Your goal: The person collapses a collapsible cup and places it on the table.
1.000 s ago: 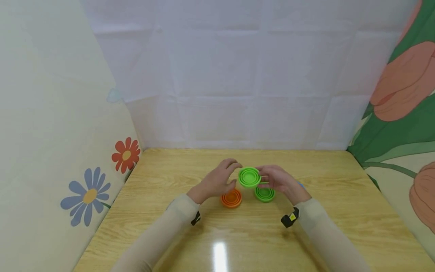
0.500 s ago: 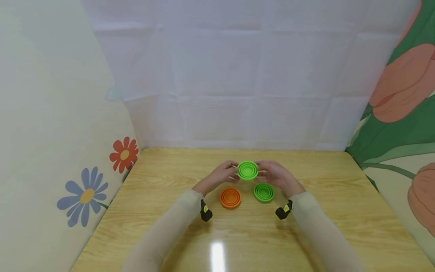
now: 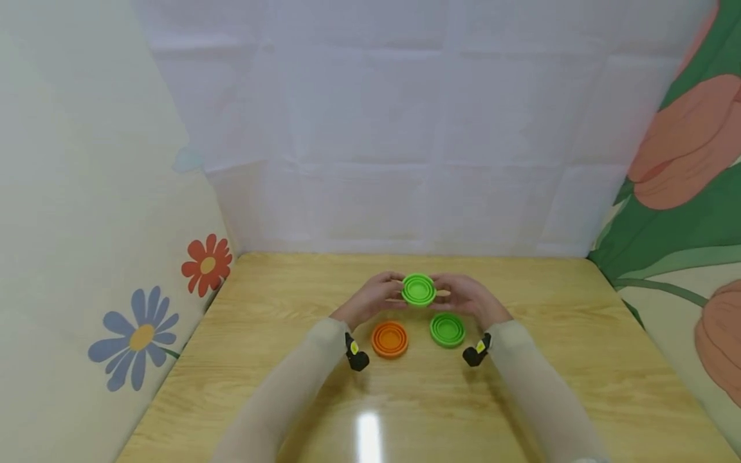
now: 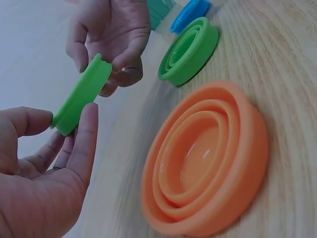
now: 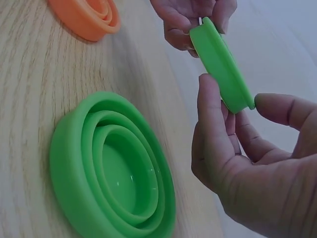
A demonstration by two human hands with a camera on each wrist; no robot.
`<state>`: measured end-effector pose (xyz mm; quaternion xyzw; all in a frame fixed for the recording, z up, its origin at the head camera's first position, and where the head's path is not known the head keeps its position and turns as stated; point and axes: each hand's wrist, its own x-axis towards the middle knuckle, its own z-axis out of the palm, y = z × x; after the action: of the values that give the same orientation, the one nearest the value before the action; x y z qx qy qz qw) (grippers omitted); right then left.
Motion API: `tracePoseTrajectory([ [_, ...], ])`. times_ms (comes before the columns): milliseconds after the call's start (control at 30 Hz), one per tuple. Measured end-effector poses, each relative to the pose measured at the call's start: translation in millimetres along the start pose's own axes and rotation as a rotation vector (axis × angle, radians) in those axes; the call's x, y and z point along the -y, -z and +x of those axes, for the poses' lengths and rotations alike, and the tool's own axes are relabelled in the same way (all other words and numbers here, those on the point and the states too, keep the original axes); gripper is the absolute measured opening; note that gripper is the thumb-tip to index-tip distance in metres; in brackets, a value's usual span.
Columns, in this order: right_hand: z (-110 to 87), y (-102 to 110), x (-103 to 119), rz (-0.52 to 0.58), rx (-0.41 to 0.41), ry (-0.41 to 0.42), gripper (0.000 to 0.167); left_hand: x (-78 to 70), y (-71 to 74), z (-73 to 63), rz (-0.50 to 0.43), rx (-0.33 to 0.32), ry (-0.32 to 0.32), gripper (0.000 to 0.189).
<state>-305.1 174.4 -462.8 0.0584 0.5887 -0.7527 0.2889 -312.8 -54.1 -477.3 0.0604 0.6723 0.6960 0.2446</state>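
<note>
A light-green collapsible cup (image 3: 419,290), folded flat into rings, is held above the table between both hands. My left hand (image 3: 370,301) pinches its left edge, thumb on the rim and fingers beneath. On the opposite edge, my right hand (image 3: 467,299) grips it the same way. Nearer to me, a flattened orange collapsible cup (image 3: 389,339) lies on the table below the left hand. A darker green one (image 3: 447,330) lies to its right, below the right hand. Both of these show their concentric rings facing up.
A blue ring-shaped item (image 4: 190,14), partly cut off, lies beyond the darker green cup in the left wrist view. The wooden table (image 3: 417,411) meets a white cloth backdrop (image 3: 370,141) behind, with flower-patterned sheets on both sides.
My left hand, earlier apart from the light-green cup, has closed in and taken its left edge. The cup has moved slightly left and away from me; the right hand kept hold.
</note>
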Motion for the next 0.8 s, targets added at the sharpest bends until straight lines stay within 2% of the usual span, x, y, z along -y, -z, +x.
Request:
tracePoseTrajectory([
  [167,3.4,3.7,-1.2,0.001,-0.048,-0.020,0.053,2.7,-2.2,6.3,-0.028,-0.002,0.036,0.044],
  [367,8.0,10.5,-0.9,0.009,-0.079,-0.033,0.043,3.9,-4.3,12.8,-0.029,0.000,0.068,0.040],
  [467,10.4,14.2,-0.4,0.010,-0.092,-0.037,0.040,1.7,-5.5,13.9,-0.009,0.013,0.079,0.039],
  [667,15.6,17.4,-0.9,-0.035,-0.125,-0.040,0.046,-0.2,-4.3,17.8,0.029,0.043,0.093,0.038],
  [800,19.2,18.0,-4.4,-0.041,-0.151,-0.027,0.045,2.5,-1.5,19.8,0.036,0.038,0.101,0.039],
])
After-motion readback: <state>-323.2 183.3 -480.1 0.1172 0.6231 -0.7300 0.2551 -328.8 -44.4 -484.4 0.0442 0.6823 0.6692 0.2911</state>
